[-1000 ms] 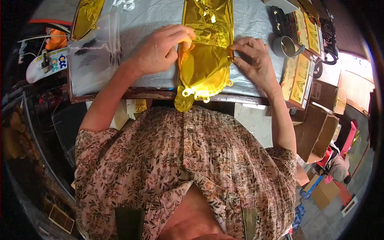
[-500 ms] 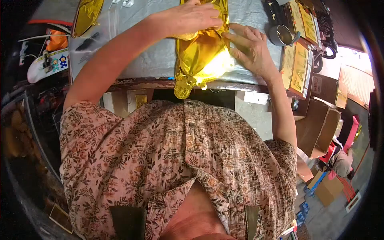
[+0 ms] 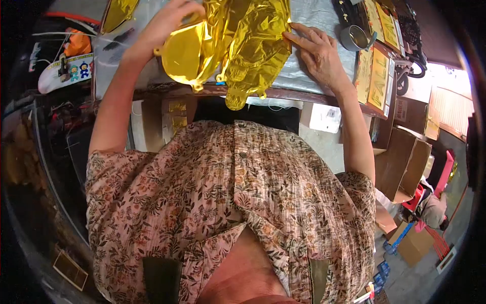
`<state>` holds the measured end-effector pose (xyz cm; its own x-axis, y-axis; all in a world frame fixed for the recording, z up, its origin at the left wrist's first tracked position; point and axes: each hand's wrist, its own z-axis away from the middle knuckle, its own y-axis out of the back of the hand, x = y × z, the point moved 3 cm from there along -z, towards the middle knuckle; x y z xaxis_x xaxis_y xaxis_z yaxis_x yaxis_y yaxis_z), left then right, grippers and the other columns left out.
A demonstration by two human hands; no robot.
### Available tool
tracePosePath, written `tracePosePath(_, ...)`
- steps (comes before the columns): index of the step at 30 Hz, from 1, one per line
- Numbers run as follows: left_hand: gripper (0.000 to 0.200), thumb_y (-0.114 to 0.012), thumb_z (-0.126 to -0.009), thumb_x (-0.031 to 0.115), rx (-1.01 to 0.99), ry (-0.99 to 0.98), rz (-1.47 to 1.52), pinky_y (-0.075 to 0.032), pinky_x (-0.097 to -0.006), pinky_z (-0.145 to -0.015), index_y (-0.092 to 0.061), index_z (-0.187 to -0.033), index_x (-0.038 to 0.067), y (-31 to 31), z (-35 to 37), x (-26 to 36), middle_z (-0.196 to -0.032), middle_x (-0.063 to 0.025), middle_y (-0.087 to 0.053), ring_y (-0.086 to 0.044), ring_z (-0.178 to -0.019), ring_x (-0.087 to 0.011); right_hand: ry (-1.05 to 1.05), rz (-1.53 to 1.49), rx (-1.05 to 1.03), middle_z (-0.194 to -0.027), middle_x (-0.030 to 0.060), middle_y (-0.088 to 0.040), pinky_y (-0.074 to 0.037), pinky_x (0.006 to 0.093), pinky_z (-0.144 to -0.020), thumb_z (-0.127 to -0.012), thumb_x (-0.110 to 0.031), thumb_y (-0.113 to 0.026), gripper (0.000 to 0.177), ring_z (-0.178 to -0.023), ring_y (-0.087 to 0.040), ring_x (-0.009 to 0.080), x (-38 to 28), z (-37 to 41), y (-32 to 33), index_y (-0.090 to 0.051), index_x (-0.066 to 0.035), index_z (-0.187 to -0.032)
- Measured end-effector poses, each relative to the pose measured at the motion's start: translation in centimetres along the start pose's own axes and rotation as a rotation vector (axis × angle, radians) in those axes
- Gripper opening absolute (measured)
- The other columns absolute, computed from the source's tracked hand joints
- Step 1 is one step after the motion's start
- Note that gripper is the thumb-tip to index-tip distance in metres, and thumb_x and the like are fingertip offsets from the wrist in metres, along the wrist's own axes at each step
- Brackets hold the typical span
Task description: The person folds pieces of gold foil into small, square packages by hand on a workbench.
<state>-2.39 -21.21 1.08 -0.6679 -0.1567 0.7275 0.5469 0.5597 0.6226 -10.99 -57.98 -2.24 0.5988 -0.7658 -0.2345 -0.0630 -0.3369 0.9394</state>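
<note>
Gripped a gold foil flap (image 3: 183, 58) in the left hand (image 3: 174, 23); touched a crinkled gold foil sheet (image 3: 260, 48) at its edge with fingertips of the open right hand (image 3: 318, 55).
Saw the flap shiny, fairly smooth and round-ended, hanging tilted just below the left hand, with small tabs (image 3: 197, 87) along its rim. Found the sheet more creased, spread just left of the right hand, with its lower end jutting past the front edge of the table (image 3: 304, 95). Could not tell of any join between flap and sheet. Had a narrow open strip right of the right hand, up to a grey mug (image 3: 354, 38) and boxes marked "FALL" (image 3: 379, 78). Noted silvery covering (image 3: 314, 12) beneath both hands, clear plastic (image 3: 110, 55) left of the left hand, and an open cardboard box (image 3: 405, 164) well behind the right hand.
</note>
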Motion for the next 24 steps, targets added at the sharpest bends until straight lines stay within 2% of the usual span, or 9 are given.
tracePosePath(2, 0.055, -0.057, -0.094, -0.003, 0.262, 0.357, -0.579, -0.052, -0.0373, -0.098, -0.057, -0.145, 0.018, 0.2, 3.1, -3.1, -0.139, -0.0076, -0.062, -0.062, -0.126, -0.0233, -0.037, 0.031, 0.012, -0.156, 0.0049, -0.051, -0.036, 0.0493, -0.115, -0.098, -0.006, -0.056, 0.052, -0.135, -0.051, 0.0347, -0.6, 0.1, -0.1, -0.06, -0.023, -0.147)
tracePosePath(5, 0.037, -0.049, -0.112, 0.027, 0.402, 0.74, 0.25, -0.054, -0.0335, -0.093, -0.056, -0.146, 0.014, -0.5, 5.9, -6.4, -0.132, -0.0094, -0.065, -0.067, -0.112, -0.0226, -0.042, 0.017, 0.016, -0.157, 0.0052, -0.05, -0.035, 0.0487, -0.117, -0.098, -0.005, -0.055, 0.053, -0.137, -0.05, 0.0335, -1.0, 0.1, -0.4, -0.058, -0.022, -0.148)
tracePosePath(7, 0.047, -0.052, -0.11, 0.042, 0.398, 0.773, 0.291, -0.055, -0.0312, -0.086, -0.054, -0.147, 0.012, -1.0, 5.9, -7.2, -0.125, -0.009, -0.066, -0.067, -0.101, -0.0179, -0.04, 0.014, 0.002, -0.158, 0.0056, -0.049, -0.035, 0.0483, -0.117, -0.098, -0.004, -0.055, 0.053, -0.139, -0.049, 0.0327, -1.1, 0.0, -0.5, -0.057, -0.021, -0.148)
tracePosePath(10, 0.056, -0.063, -0.104, 0.045, 0.4, 0.507, -0.36, -0.054, -0.0276, -0.079, -0.051, -0.149, 0.013, -1.6, 4.3, -8.2, -0.122, -0.0081, -0.066, -0.064, -0.094, -0.0098, -0.059, 0.041, -0.002, -0.158, 0.0062, -0.049, -0.035, 0.0479, -0.117, -0.098, -0.003, -0.055, 0.054, -0.14, -0.048, 0.032, -1.1, 0.2, -0.8, -0.057, -0.021, -0.149)
tracePosePath(13, 0.05, -0.072, -0.098, 0.034, 0.282, 0.891, -0.087, -0.047, -0.0394, -0.105, -0.06, -0.141, 0.012, -3.2, 1.5, -4.6, -0.143, -0.0099, -0.06, -0.059, -0.127, -0.0199, -0.065, 0.057, 0.028, -0.157, 0.0068, -0.05, -0.035, 0.0479, -0.117, -0.098, -0.003, -0.054, 0.054, -0.141, -0.048, 0.0315, -0.9, -0.4, -1.1, -0.057, -0.021, -0.149)
tracePosePath(16, 0.049, -0.082, -0.089, 0.03, 0.441, 0.883, 0.012, -0.051, -0.0394, -0.092, -0.062, -0.126, 0.004, -1.6, -0.1, -2.0, -0.117, -0.0157, -0.067, -0.066, -0.104, -0.0291, -0.061, 0.064, 0.018, -0.157, 0.0074, -0.05, -0.035, 0.0483, -0.117, -0.098, -0.003, -0.054, 0.053, -0.142, -0.047, 0.0314, -0.5, -1.1, -1.2, -0.058, -0.021, -0.148)
tracePosePath(21, 0.045, -0.078, -0.093, 0.025, 0.308, 0.779, -0.45, -0.049, -0.0433, -0.102, -0.063, -0.13, 0.004, -1.7, -1.4, -0.8, -0.132, -0.0199, -0.065, -0.061, -0.123, -0.0381, -0.04, -0.022, 0.023, -0.16, 0.0075, -0.046, -0.033, 0.0492, -0.119, -0.099, -0.004, -0.054, 0.057, -0.145, -0.044, 0.0319, 0.1, -1.9, -1.4, -0.051, -0.019, -0.153)
tracePosePath(23, 0.032, -0.067, -0.1, 0.023, 0.412, 0.277, -0.636, -0.048, -0.0438, -0.102, -0.065, -0.127, 0.005, -3.5, -1.3, -1.1, -0.129, -0.0177, -0.066, -0.059, -0.124, -0.0389, -0.038, -0.017, 0.046, -0.161, 0.0078, -0.045, -0.03, 0.05, -0.12, -0.099, -0.005, -0.053, 0.057, -0.148, -0.042, 0.0321, 0.0, -2.1, -1.5, -0.049, -0.019, -0.154)
tracePosePath(24, 0.027, -0.061, -0.102, 0.017, 0.387, 0.256, -0.359, -0.047, -0.0452, -0.104, -0.067, -0.124, 0.004, -3.6, -2.3, 1.7, -0.129, -0.0167, -0.067, -0.058, -0.126, -0.0382, -0.036, -0.013, 0.069, -0.162, 0.0082, -0.044, -0.028, 0.0509, -0.122, -0.1, -0.006, -0.051, 0.056, -0.15, -0.039, 0.0322, -0.2, -2.1, -1.5, -0.048, -0.018, -0.155)
